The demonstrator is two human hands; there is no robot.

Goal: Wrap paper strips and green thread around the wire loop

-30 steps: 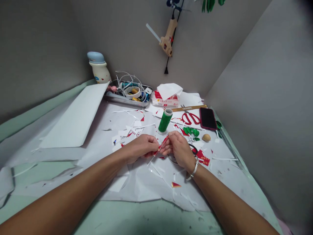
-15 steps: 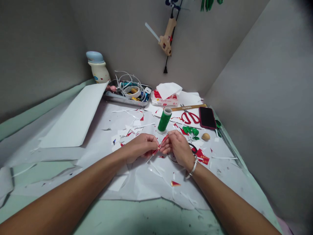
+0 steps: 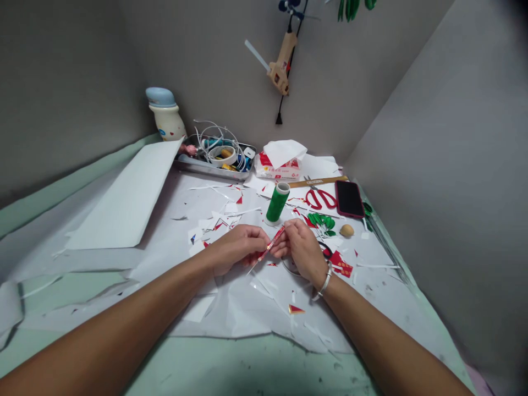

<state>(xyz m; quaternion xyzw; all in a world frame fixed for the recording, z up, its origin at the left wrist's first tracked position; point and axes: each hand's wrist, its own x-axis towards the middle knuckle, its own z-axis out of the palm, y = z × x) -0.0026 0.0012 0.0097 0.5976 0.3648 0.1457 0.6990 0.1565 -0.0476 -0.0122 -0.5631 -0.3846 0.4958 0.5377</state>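
Note:
Between my two hands runs a thin stick wrapped in red paper [image 3: 270,245], slanting from lower left to upper right, with a bare pale end showing at the bottom. My left hand [image 3: 243,247] pinches its lower part. The fingers of my right hand [image 3: 302,247] close on its upper end; a silver bangle circles that wrist. Just behind the hands stands a spool of green thread [image 3: 278,203], upright. Under my right hand, a round object and a black ring are partly hidden. Red paper scraps [image 3: 341,264] lie beside that wrist.
Red-handled scissors [image 3: 320,198], a phone [image 3: 350,198], green leaf-like pieces [image 3: 322,221] and a small tan ball [image 3: 347,230] lie to the right. A metal tray [image 3: 218,169] of tape and cords sits behind, near a tissue pack [image 3: 278,167]. A glue gun [image 3: 282,63] hangs on the wall.
Both hands stay nearly in place on the red-wrapped stick. Only slight finger movement shows around it; the things on the table have not moved.

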